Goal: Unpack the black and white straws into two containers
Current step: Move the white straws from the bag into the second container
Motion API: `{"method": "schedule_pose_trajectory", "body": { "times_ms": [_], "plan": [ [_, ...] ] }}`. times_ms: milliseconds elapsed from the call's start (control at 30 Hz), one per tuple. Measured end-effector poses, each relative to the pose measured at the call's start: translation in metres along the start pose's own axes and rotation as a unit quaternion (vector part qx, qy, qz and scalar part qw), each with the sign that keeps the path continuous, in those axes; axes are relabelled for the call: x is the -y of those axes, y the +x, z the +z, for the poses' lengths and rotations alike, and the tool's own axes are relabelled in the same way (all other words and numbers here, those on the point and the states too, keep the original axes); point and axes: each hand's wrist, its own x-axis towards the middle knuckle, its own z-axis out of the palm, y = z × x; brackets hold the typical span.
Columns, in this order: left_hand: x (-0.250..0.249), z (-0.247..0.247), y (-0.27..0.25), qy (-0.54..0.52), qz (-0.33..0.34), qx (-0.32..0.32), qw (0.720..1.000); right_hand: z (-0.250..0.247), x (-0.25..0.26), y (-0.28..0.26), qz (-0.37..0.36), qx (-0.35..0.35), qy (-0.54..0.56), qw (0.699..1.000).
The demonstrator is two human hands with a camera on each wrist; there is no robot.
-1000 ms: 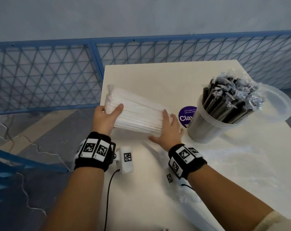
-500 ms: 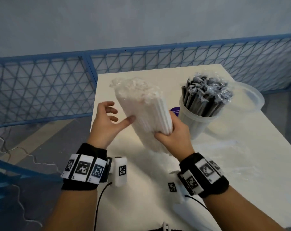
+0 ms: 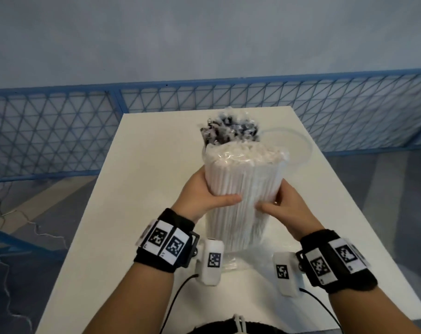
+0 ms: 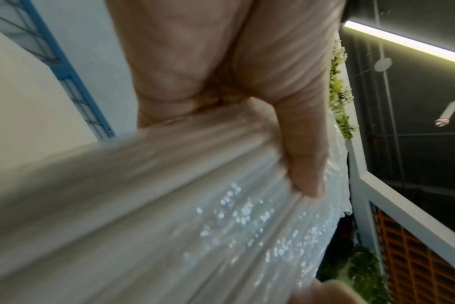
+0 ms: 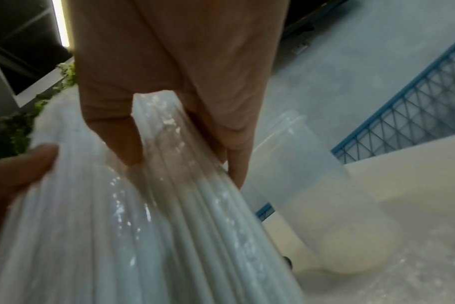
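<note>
A thick bundle of white straws (image 3: 243, 189) in clear plastic wrap stands upright over the white table (image 3: 137, 213), near its front. My left hand (image 3: 204, 196) grips its left side with the thumb laid across the front (image 4: 299, 144). On the other side my right hand (image 3: 284, 206) grips it, thumb on the front, fingers round the back (image 5: 221, 127). The wrap (image 5: 143, 226) glints in both wrist views. Behind the bundle, black straws (image 3: 228, 131) stick up from a clear container that the bundle mostly hides. An empty clear container (image 3: 298, 143) stands to its right (image 5: 312, 185).
Loose clear plastic (image 3: 236, 261) lies on the table under the bundle. A blue mesh fence (image 3: 60, 133) runs behind and to the left of the table. The table's left edge (image 3: 84, 225) drops to a grey floor with thin cables.
The white bundle went from lying flat on the table to standing upright in front of me. My left hand closed round its left side, and the right hand shifted to its right side.
</note>
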Motion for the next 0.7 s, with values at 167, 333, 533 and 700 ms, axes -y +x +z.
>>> {"method": "schedule_pose_trajectory", "body": {
  "times_ms": [167, 333, 533, 700],
  "plan": [
    [0.011, 0.032, 0.009, -0.009, -0.036, -0.038, 0.999, -0.03, -0.004, -0.006, -0.059, -0.062, -0.042, 0.995],
    [0.02, 0.044, 0.009, 0.023, -0.05, -0.068, 0.996, -0.028, 0.002, -0.008, -0.143, -0.183, -0.083, 0.969],
    [0.023, 0.039, 0.01, 0.043, -0.04, -0.065, 0.996, -0.014, 0.014, 0.002, -0.094, -0.171, -0.01, 0.981],
    [0.028, 0.036, 0.015, 0.06, -0.022, -0.05, 0.997, -0.011, 0.015, 0.014, -0.029, -0.196, 0.057, 0.979]
  ]
}}
